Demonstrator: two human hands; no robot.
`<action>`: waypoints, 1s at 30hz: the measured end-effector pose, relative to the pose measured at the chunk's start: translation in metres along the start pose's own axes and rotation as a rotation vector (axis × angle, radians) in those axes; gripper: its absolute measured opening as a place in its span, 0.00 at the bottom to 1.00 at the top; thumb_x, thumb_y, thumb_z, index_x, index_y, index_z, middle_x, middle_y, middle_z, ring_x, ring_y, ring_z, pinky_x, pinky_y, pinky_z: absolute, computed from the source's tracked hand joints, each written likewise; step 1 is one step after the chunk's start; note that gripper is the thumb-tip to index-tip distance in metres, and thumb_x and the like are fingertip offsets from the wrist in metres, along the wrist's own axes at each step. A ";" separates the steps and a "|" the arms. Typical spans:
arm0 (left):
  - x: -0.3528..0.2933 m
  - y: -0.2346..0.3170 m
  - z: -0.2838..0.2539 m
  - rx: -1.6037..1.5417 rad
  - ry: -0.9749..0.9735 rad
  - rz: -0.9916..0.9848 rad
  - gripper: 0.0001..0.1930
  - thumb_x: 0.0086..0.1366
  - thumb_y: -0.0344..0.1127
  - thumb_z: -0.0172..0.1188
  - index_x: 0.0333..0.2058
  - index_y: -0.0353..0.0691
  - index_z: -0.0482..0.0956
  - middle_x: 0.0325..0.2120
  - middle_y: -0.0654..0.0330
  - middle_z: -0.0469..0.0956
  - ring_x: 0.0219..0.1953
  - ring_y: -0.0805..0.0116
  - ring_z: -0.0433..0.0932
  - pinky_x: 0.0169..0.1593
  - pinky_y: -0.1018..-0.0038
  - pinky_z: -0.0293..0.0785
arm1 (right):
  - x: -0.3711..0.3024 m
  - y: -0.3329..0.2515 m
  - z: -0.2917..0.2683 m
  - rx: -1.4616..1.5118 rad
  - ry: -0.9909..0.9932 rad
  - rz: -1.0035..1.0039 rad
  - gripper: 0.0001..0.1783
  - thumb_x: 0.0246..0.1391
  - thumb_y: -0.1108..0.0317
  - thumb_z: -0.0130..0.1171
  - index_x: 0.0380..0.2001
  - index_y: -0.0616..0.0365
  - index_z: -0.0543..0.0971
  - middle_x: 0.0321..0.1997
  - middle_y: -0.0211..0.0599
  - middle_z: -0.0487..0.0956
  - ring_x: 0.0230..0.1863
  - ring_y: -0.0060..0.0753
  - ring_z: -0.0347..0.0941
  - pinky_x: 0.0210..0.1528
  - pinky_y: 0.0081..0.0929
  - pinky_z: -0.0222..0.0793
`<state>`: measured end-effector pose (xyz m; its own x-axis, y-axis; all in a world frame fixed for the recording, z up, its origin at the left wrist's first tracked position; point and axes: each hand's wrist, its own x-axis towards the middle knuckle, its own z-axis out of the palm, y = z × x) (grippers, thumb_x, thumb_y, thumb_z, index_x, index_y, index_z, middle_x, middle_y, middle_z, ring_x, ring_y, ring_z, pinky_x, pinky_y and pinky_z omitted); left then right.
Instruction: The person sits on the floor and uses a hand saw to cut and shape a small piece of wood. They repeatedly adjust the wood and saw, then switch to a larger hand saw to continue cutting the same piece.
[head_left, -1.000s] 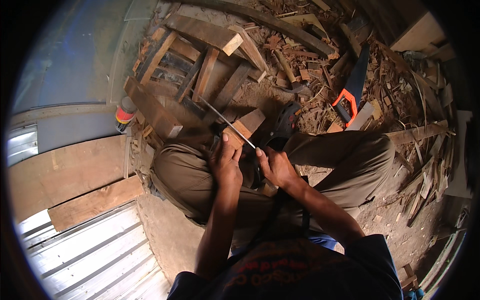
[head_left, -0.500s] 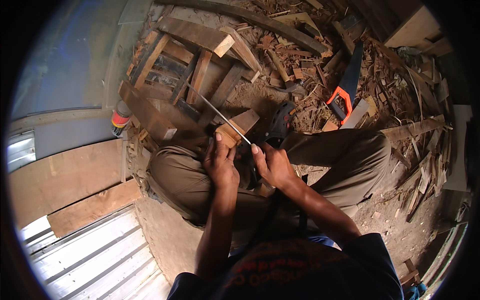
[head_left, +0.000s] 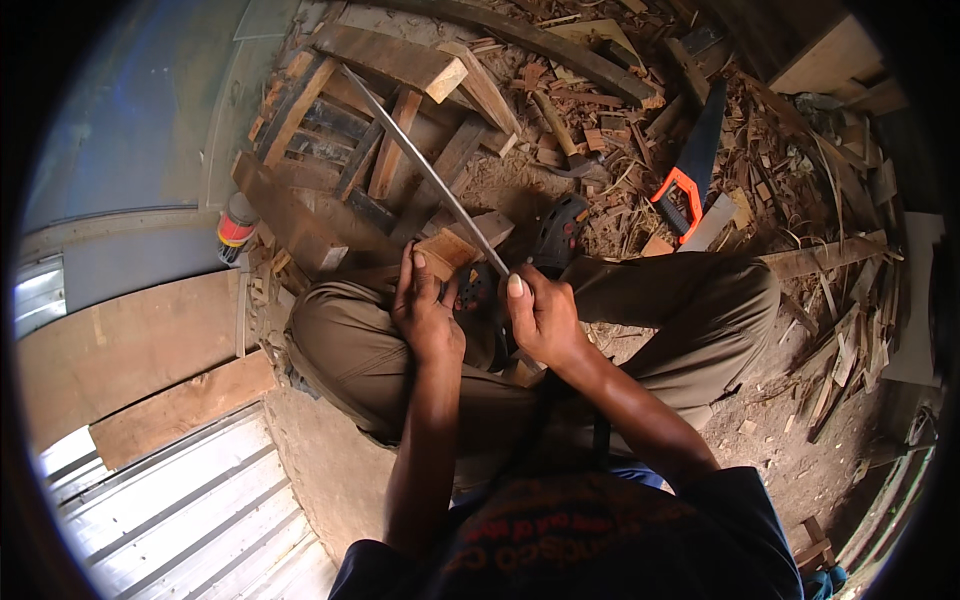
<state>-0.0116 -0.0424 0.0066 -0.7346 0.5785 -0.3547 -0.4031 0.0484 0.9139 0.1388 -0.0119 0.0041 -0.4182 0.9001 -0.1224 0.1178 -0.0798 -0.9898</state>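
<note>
My left hand (head_left: 430, 318) is closed on the near end of a short wooden block (head_left: 447, 248), its thumb and fingers along the side. The block's pale cut face is turned up. My right hand (head_left: 541, 315) is wrapped round the handle end of a machete (head_left: 428, 170), thumb laid along the top; the handle itself is hidden in the fist. Its long narrow blade slants up to the far left, passing above and just right of the block. Whether blade and block touch, I cannot tell. Behind the block lies another piece of wood (head_left: 491, 229).
Wooden beams (head_left: 385, 57) lie stacked ahead. A hammer (head_left: 560, 130) and an orange-handled saw (head_left: 690, 175) rest among wood chips. At left stand a can (head_left: 237, 232) and plywood (head_left: 140, 340) near corrugated metal sheet (head_left: 190, 500). My bent legs frame the work.
The machete has swung up and left, and its blade now shows broader. My left hand and the block have shifted slightly left and away, with the block tilted more upright.
</note>
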 end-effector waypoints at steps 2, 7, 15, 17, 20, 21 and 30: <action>0.001 -0.001 -0.002 0.029 0.069 0.008 0.22 0.71 0.40 0.59 0.61 0.41 0.72 0.58 0.53 0.73 0.59 0.58 0.73 0.62 0.52 0.69 | -0.001 0.031 0.009 -0.210 -0.102 0.115 0.22 0.67 0.54 0.51 0.34 0.66 0.78 0.21 0.55 0.79 0.26 0.57 0.80 0.27 0.41 0.74; 0.001 -0.002 -0.006 -0.012 0.025 -0.001 0.23 0.71 0.40 0.59 0.61 0.39 0.71 0.56 0.51 0.74 0.58 0.57 0.74 0.61 0.54 0.71 | -0.002 0.007 0.010 -0.080 -0.062 0.026 0.24 0.67 0.52 0.52 0.33 0.66 0.78 0.19 0.54 0.77 0.23 0.55 0.78 0.27 0.42 0.73; 0.001 0.002 0.000 0.016 0.115 0.016 0.25 0.71 0.40 0.60 0.61 0.36 0.70 0.56 0.51 0.75 0.59 0.56 0.74 0.61 0.54 0.71 | -0.004 0.035 0.016 -0.276 -0.093 0.044 0.26 0.68 0.51 0.50 0.33 0.68 0.78 0.20 0.56 0.77 0.27 0.60 0.79 0.29 0.45 0.74; 0.000 -0.001 0.000 -0.035 0.055 -0.013 0.25 0.70 0.41 0.60 0.61 0.36 0.70 0.56 0.51 0.74 0.59 0.56 0.73 0.61 0.53 0.69 | -0.003 0.035 0.017 -0.214 -0.033 0.073 0.25 0.68 0.54 0.50 0.28 0.68 0.76 0.18 0.62 0.73 0.25 0.66 0.75 0.24 0.46 0.69; -0.001 -0.001 0.003 -0.031 0.032 0.020 0.25 0.70 0.40 0.60 0.61 0.37 0.70 0.57 0.51 0.74 0.57 0.57 0.75 0.61 0.53 0.69 | 0.002 -0.006 0.004 -0.053 0.040 -0.097 0.25 0.68 0.53 0.51 0.28 0.68 0.76 0.18 0.61 0.74 0.24 0.65 0.75 0.24 0.45 0.69; -0.002 0.001 -0.001 -0.015 0.035 0.022 0.24 0.70 0.40 0.60 0.61 0.37 0.70 0.56 0.51 0.74 0.57 0.57 0.75 0.60 0.53 0.70 | 0.001 -0.009 0.004 -0.014 0.057 -0.147 0.25 0.68 0.53 0.51 0.28 0.68 0.76 0.18 0.60 0.74 0.24 0.65 0.76 0.24 0.45 0.69; -0.001 -0.005 0.001 0.012 0.045 0.008 0.27 0.70 0.42 0.61 0.63 0.37 0.68 0.58 0.49 0.72 0.62 0.52 0.71 0.64 0.54 0.68 | 0.008 0.017 0.000 -0.193 -0.056 0.093 0.30 0.66 0.47 0.50 0.31 0.69 0.78 0.20 0.57 0.78 0.27 0.63 0.79 0.31 0.45 0.75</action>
<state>-0.0081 -0.0426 0.0030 -0.7613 0.5420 -0.3560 -0.3910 0.0542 0.9188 0.1378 -0.0057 -0.0136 -0.4462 0.8670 -0.2217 0.3259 -0.0733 -0.9426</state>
